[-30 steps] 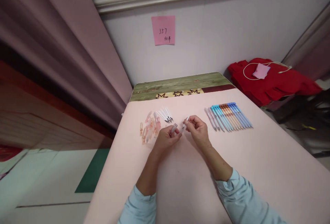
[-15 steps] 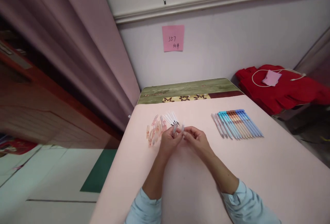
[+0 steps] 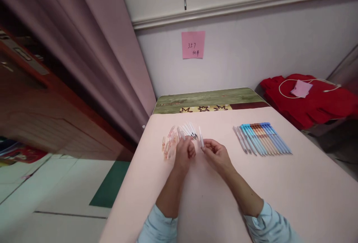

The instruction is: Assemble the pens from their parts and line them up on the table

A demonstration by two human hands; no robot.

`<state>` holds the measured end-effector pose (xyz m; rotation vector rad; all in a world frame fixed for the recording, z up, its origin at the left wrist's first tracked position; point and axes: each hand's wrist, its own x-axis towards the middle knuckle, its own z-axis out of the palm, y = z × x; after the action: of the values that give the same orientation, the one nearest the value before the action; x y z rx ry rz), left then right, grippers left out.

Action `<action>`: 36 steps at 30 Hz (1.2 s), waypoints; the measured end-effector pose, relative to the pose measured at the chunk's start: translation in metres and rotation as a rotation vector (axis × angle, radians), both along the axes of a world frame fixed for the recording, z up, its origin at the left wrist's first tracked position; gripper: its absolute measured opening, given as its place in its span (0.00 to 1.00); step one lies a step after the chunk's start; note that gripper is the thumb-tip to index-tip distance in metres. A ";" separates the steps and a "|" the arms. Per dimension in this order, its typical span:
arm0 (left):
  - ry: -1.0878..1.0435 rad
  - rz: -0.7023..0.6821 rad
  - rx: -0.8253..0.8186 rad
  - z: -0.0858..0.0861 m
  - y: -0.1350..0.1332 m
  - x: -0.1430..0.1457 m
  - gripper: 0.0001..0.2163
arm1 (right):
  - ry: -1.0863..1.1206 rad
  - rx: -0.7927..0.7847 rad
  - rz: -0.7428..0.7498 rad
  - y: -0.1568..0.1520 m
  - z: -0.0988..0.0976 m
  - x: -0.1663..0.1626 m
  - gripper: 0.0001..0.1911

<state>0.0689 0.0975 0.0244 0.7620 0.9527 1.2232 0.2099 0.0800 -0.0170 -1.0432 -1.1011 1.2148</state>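
Observation:
My right hand pinches a slim whitish pen part that stands nearly upright; whether a refill sits inside it I cannot tell. My left hand is closed beside it, with a clear pen barrel piece sticking up from the fingers. A gap separates the two hands. Just beyond them several white pen refills lie fanned out, dark ends toward me. Left of the refills is a loose pile of translucent pinkish and orange pen barrel parts, partly covered by my left hand.
A row of pens in grey, blue, brown and violet lies at the right of the pink-covered table. Behind the table is a wall with a pink note. Red cloth with a white cable is at the right; a curtain hangs left.
My hands have come apart from each other. The whitish pen part has come away with my right hand, and my left hand has turned toward the barrel pile. The view has shifted slightly.

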 end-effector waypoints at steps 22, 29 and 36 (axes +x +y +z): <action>-0.443 0.283 -0.087 -0.002 0.011 -0.019 0.07 | -0.361 0.098 0.155 -0.015 0.012 -0.006 0.07; -0.377 0.260 -0.043 -0.007 0.011 -0.019 0.10 | -0.350 0.091 0.126 -0.014 0.015 -0.006 0.07; -0.163 0.277 0.028 -0.014 0.011 -0.017 0.15 | -0.389 0.114 0.091 -0.014 0.014 -0.004 0.07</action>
<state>0.0521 0.1089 0.0106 0.5542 0.9286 1.5181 0.2058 0.0662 -0.0033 -1.1815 -1.5137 1.0286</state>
